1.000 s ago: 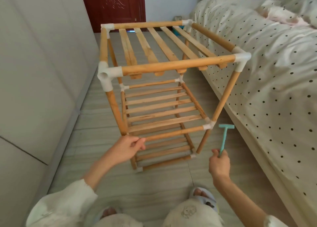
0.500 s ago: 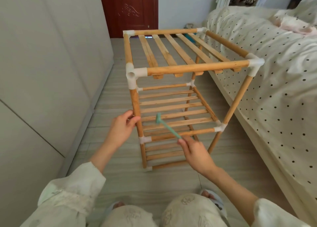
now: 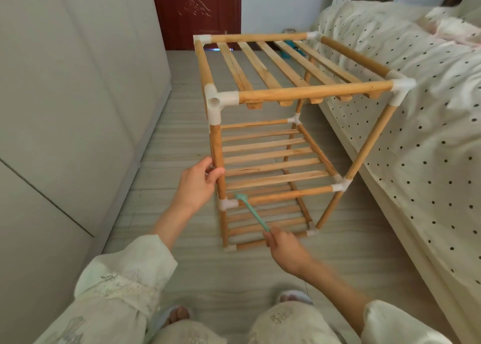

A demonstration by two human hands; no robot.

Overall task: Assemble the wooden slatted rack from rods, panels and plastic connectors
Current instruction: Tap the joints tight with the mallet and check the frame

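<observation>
Since 0.5 s ago the small teal hammer (image 3: 251, 211) has swung down: its head, which was raised over the middle shelf slats, now sits against the white plastic connector (image 3: 227, 204) at the near-left corner of the middle tier, though blur makes it hard to say whether it truly touches. The right hand (image 3: 283, 244) pinches the handle's lower end between thumb and fingers, at about 5 o'clock from the connector. The left hand (image 3: 199, 185) has slid a little along the near-left upright rod (image 3: 217, 158) and now curls its thumb and fingers around it, just above that connector. The wooden slatted rack (image 3: 286, 140) stands upright on the pale floor (image 3: 182, 125) with 3 slatted tiers, the bed (image 3: 416, 114) at 3 o'clock, the wardrobe wall (image 3: 65, 96) at 9 o'clock and a dark red door (image 3: 197, 10) at 12 o'clock. No writing or brand can be read anywhere.
</observation>
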